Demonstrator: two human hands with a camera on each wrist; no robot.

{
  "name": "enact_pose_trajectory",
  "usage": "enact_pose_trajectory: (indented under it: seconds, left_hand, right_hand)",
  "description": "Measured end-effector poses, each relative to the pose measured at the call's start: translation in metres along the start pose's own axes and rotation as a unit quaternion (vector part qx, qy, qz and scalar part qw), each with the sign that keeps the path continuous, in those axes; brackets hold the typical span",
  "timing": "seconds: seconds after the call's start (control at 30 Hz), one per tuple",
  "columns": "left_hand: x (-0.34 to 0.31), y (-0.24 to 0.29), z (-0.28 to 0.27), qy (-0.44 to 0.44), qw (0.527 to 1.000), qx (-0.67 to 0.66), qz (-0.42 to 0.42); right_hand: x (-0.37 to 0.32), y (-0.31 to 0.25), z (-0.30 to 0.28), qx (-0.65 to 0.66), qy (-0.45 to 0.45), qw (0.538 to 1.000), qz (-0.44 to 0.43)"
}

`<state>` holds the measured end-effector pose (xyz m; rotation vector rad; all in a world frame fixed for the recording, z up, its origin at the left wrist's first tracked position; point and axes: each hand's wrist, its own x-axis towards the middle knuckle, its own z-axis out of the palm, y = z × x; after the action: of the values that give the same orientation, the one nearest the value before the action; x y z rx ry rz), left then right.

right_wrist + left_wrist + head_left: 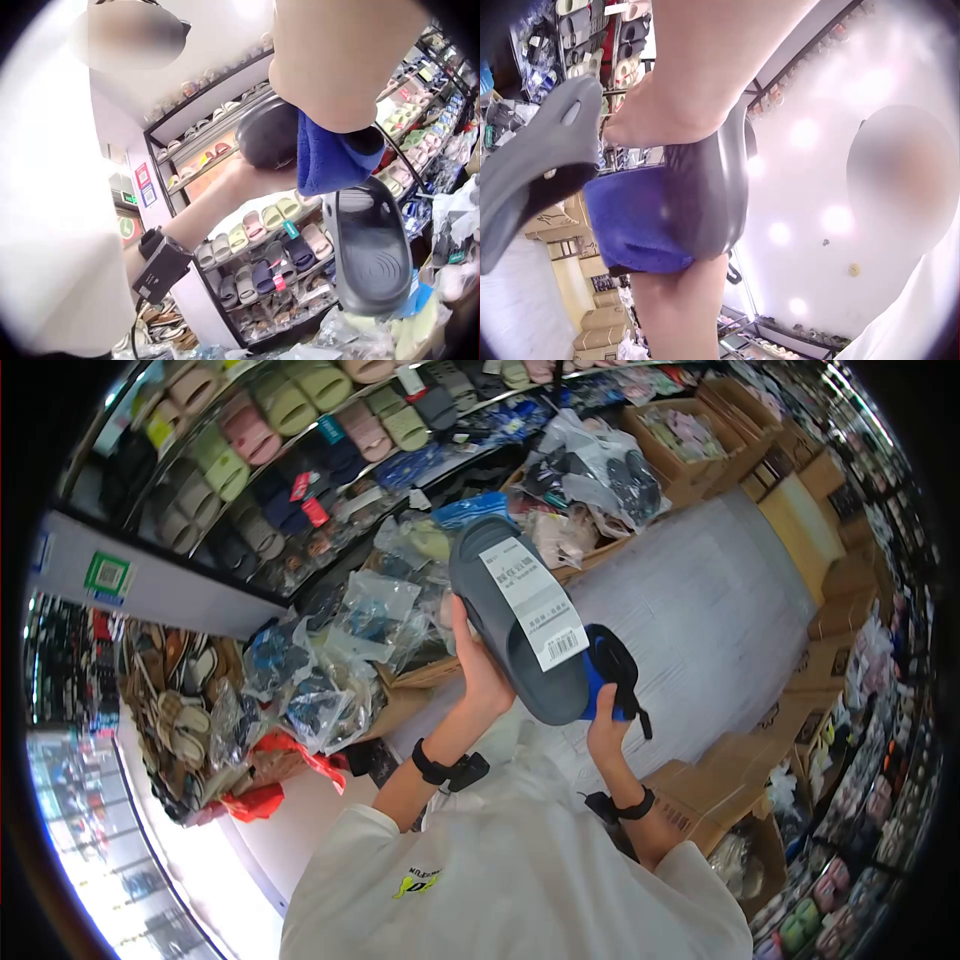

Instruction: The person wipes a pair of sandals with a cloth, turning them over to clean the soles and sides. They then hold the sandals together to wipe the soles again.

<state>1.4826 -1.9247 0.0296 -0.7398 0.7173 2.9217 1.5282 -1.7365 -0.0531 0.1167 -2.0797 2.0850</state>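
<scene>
Dark grey slippers [480, 575], with a long white barcode label [535, 605] across them, are up in front of the chest. My left hand [482, 675] grips them from the left, its thumb along the edge. Both wrist views show one slipper [371, 255] hanging apart from the dark rounded end of another [712, 202]. At the lower right end, my right hand [605, 735] holds a fuzzy blue cloth [634, 217] with a black strap-like part [615, 660] against the slipper. Its thumb lies over the blue; its other fingers are hidden.
Racks of slippers [285, 405] line the wall ahead. Below them, bagged footwear [375, 605] lies heaped, with an open carton [685, 445] farther right. More cardboard boxes [730, 760] stand at the right, beside the pale floor [690, 595]. Loose shoes [185, 725] are piled at the left.
</scene>
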Motion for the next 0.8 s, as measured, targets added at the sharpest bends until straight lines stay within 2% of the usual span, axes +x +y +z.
enact_pose_trajectory:
  seconds: [0.1, 0.13, 0.27, 0.3, 0.37, 0.4, 0.47, 0.53, 0.63, 0.67, 0.77, 0.8]
  left_hand:
    - [0.032, -0.026, 0.009, -0.04, 0.998, 0.057, 0.004]
    - [0.04, -0.033, 0.017, -0.043, 0.995, 0.093, 0.018]
    - [0.093, -0.052, 0.051, -0.131, 0.975, 0.171, 0.047]
    - [0.104, -0.057, 0.061, -0.151, 0.97, 0.183, 0.045]
    - [0.13, -0.065, 0.08, -0.189, 0.96, 0.203, 0.049]
    - [0.14, -0.063, 0.091, -0.23, 0.945, 0.226, 0.058]
    - [0.159, -0.055, 0.112, -0.251, 0.922, 0.289, 0.056]
    - [0.184, -0.058, 0.128, -0.279, 0.927, 0.249, 0.035]
    - [0.201, -0.057, 0.155, -0.31, 0.905, 0.288, 0.048]
    - [0.209, -0.055, 0.164, -0.304, 0.913, 0.271, -0.011]
    - [0.226, -0.059, 0.18, -0.314, 0.917, 0.237, -0.057]
    - [0.232, -0.067, 0.181, -0.295, 0.926, 0.225, -0.066]
  right_hand:
    - [0.027, 0.018, -0.015, 0.036, 0.006, 0.998, 0.043]
    - [0.043, -0.01, -0.012, 0.038, 0.047, 0.998, 0.012]
    - [0.111, -0.037, -0.022, 0.173, 0.117, 0.974, 0.09]
    - [0.129, -0.043, -0.027, 0.165, 0.132, 0.973, 0.097]
    - [0.164, -0.045, -0.036, 0.127, 0.141, 0.981, 0.049]
    - [0.179, -0.047, -0.04, 0.117, 0.146, 0.982, 0.036]
    - [0.204, -0.05, -0.046, 0.099, 0.159, 0.982, 0.019]
    - [0.223, -0.04, -0.057, 0.085, 0.187, 0.978, 0.029]
    - [0.247, -0.037, -0.068, 0.057, 0.231, 0.971, 0.022]
    - [0.253, -0.035, -0.07, 0.047, 0.244, 0.968, 0.017]
    - [0.257, -0.018, -0.081, -0.021, 0.272, 0.962, 0.025]
    - [0.261, -0.026, -0.074, -0.056, 0.292, 0.955, -0.012]
